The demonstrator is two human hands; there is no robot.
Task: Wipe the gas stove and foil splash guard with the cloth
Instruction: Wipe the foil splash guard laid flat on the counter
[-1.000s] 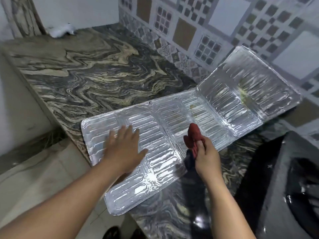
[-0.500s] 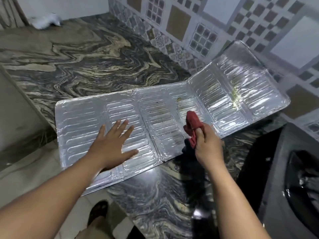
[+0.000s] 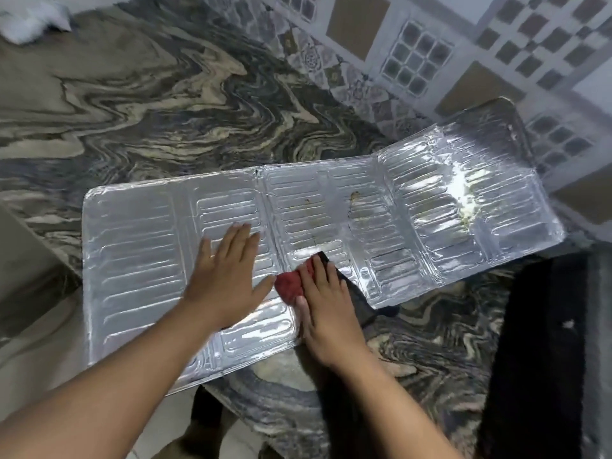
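Lowered from mid-air since the earlier frame, the right hand [image 3: 326, 303] now presses its closed grip on the red cloth [image 3: 291, 283] against the foil splash guard [image 3: 132, 246] mid-frame on the tabletop [image 3: 149, 104], left hand [image 3: 228, 279] flat and open, so wiping begins.

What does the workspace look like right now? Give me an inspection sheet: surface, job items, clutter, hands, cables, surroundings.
Surface: swirled marble countertop, mostly bare.
Foil splash guard: lying flat on the counter, near-left corner overhanging the edge, far right panel tilted up against the wall; yellowish-brown grime on the middle and right panels.
Cloth: red, bunched, pressed onto the guard.
Gas stove: dark, at the right edge, only partly in view.
Clutter: white object at the far left corner, too blurred to identify.
Left hand: flat, open, on the guard.
Right hand: on the cloth.
Cables: nothing seen.
Surroundings: patterned tiled wall behind.
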